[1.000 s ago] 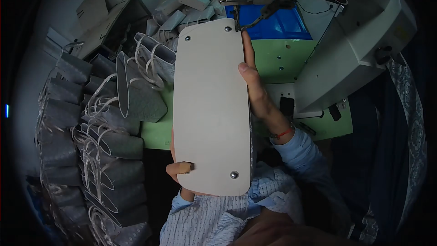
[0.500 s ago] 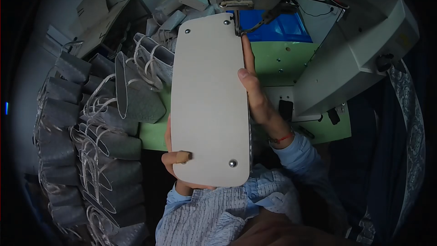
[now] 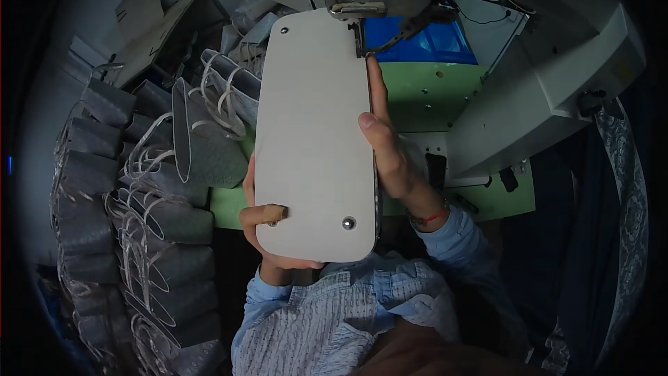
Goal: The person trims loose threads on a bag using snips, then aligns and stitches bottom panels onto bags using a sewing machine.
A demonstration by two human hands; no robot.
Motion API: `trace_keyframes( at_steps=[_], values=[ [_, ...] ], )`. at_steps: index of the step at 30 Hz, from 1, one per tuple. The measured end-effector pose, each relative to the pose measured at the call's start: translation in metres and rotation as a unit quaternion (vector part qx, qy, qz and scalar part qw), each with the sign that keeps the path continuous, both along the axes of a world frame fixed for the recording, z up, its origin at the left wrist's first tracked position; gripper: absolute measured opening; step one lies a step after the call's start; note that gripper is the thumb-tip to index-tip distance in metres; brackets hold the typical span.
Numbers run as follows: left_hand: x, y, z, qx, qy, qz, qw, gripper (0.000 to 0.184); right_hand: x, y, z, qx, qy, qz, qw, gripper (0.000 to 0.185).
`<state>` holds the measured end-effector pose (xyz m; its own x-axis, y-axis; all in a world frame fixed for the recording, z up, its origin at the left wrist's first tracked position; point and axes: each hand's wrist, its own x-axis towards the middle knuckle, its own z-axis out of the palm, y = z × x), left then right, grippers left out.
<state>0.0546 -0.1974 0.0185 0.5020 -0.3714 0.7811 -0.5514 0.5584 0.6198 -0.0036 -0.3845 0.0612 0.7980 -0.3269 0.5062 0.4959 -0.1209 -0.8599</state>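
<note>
A bag [image 3: 313,139] is held with its long white bottom panel facing me; the rounded panel has metal stud feet near its corners. Around the lower left edge my left hand [image 3: 259,233] is closed on it, the thumb, with a tan cover on its tip, pressing beside a stud. My right hand [image 3: 395,167] grips the right edge, thumb on the rim and index finger stretched up along the side. The panel's top right corner lies under the foot area of a sewing machine [image 3: 358,35], which hides that corner. The bag's walls are mostly hidden behind the panel.
Several grey bags [image 3: 167,230] with pale handles are stacked in rows on the left. A green table [image 3: 410,90] lies behind, with a blue sheet [image 3: 431,42] on it. The machine's grey arm [image 3: 536,104] stands to the right. Cardboard pieces [image 3: 146,28] are at the back left.
Both hands have moved the bag up and slightly left, further under the machine. The upper right stud, visible before, is now hidden by the machine.
</note>
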Motion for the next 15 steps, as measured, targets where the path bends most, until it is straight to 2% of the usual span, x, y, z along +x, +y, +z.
trace_keyframes(
  at_steps=[12,15],
  values=[
    [0.009,-0.003,0.005,0.040,0.001,0.013,0.999,0.078,0.003,-0.003,-0.007,-0.005,-0.019,-0.021,1.000,0.073],
    [0.010,-0.002,0.004,0.030,-0.055,0.046,0.997,0.084,-0.015,-0.005,-0.004,0.003,0.006,-0.052,0.999,0.067]
  ],
)
